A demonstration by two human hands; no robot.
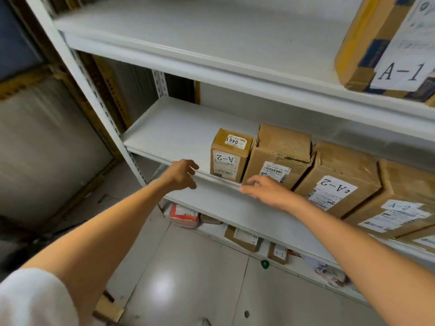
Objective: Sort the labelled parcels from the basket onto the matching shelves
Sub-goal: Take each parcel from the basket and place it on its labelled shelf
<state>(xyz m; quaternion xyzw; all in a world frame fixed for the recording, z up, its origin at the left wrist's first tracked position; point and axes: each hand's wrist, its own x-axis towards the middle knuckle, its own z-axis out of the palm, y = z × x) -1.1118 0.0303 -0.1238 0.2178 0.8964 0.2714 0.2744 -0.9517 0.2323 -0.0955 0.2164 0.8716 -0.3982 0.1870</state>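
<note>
A small brown parcel labelled A-2 (229,155) stands upright at the left end of a row of cardboard parcels on the middle white shelf (169,135). To its right stand a taller creased box (280,154) and two more A-2 boxes (336,182). My left hand (182,175) hovers at the shelf's front lip just left of the small parcel, fingers curled loosely and holding nothing. My right hand (266,190) is spread, palm down, in front of the creased box, also holding nothing. The basket is out of view.
A large box labelled A-1 (386,45) sits on the upper shelf (188,38) at the right. Several parcels, one marked A-1 (279,253), lie on the bottom shelf near the tiled floor (188,278). A perforated shelf post (98,107) rises at the left.
</note>
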